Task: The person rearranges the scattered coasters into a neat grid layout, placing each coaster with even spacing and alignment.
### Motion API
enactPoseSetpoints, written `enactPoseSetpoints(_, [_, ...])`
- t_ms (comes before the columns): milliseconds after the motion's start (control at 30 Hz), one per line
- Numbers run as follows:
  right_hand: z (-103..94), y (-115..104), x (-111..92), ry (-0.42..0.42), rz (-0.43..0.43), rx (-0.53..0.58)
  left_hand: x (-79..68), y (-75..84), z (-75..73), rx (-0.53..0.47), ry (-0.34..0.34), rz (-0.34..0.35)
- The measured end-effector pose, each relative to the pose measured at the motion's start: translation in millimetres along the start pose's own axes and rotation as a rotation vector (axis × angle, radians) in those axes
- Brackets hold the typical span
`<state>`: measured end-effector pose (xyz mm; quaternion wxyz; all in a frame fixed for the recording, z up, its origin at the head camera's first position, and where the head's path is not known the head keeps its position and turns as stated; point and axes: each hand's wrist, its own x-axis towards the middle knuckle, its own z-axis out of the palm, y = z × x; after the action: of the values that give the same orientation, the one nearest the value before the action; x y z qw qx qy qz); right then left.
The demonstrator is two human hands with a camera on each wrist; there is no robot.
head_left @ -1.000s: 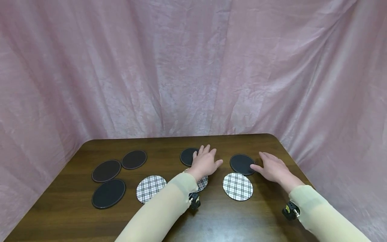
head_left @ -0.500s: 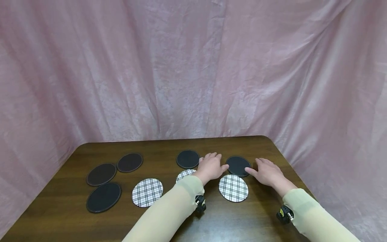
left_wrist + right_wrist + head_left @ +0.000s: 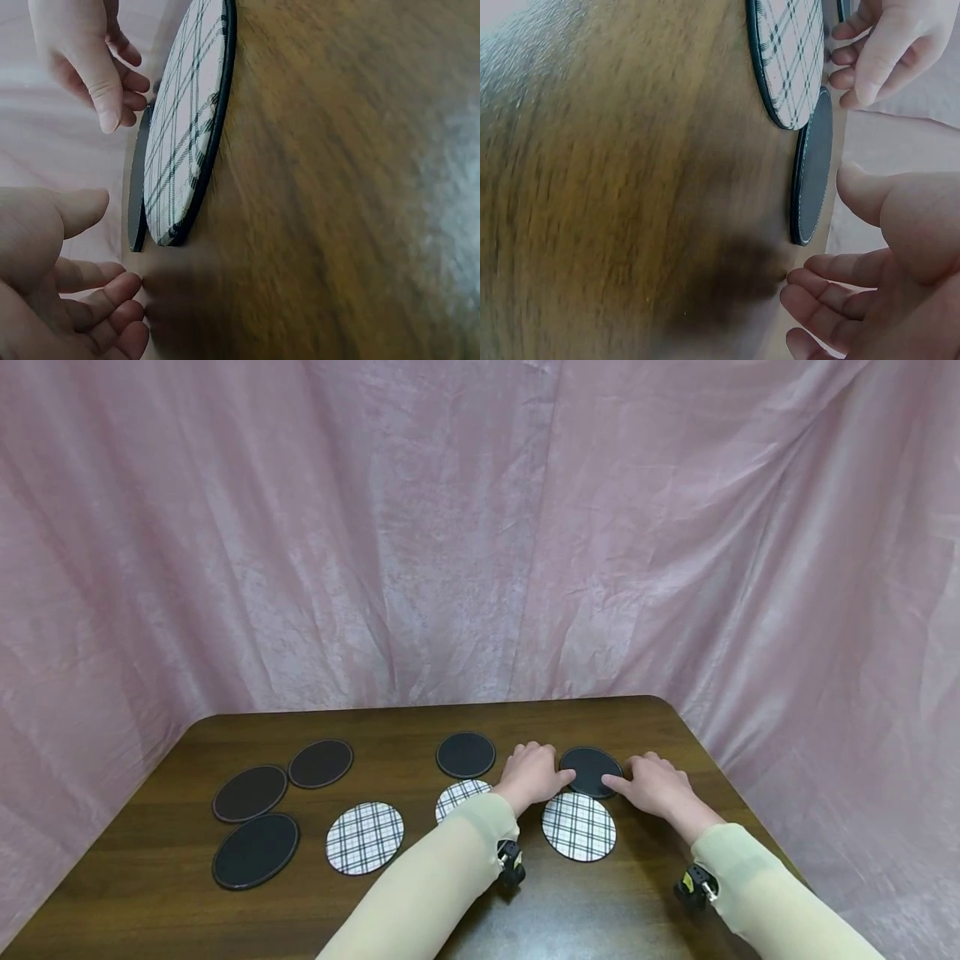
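Flanking a dark coaster (image 3: 591, 772), in the head view, your left hand (image 3: 531, 774) and right hand (image 3: 654, 786) keep their fingers loosely bent, gripping nothing; a checked coaster (image 3: 578, 827) lies just nearer you, with bare surface (image 3: 592, 918) on your side of it. Your left wrist view shows the checked coaster's dark side edge and your left thumb parted from the fingers. Your right wrist view resolves pale stitching along the dark coaster's rim; finger contact is unclear.
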<state>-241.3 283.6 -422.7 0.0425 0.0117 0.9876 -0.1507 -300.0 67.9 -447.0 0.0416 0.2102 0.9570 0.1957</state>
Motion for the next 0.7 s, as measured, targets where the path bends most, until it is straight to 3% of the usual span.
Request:
enactPoseSetpoints(300, [3.1, -2, 5, -0.009, 0.010, 0.030, 4.5, 3.2, 5.0, 0.018, 0.002, -0.030])
enactPoseSetpoints(500, [1.7, 1, 8, -0.029, 0.026, 0.059, 14.8, 3.5, 19.1, 0.033, 0.007, -0.054])
enactPoseSetpoints(600, [6.1, 9, 16, -0.048, 0.028, 0.091, 17.5, 4.3, 21.6, 0.033, 0.004, -0.061])
enactPoseSetpoints(700, [25.3, 34, 39, -0.046, 0.019, 0.129, 16.1, 6.7, 16.6, 0.036, 0.008, -0.059])
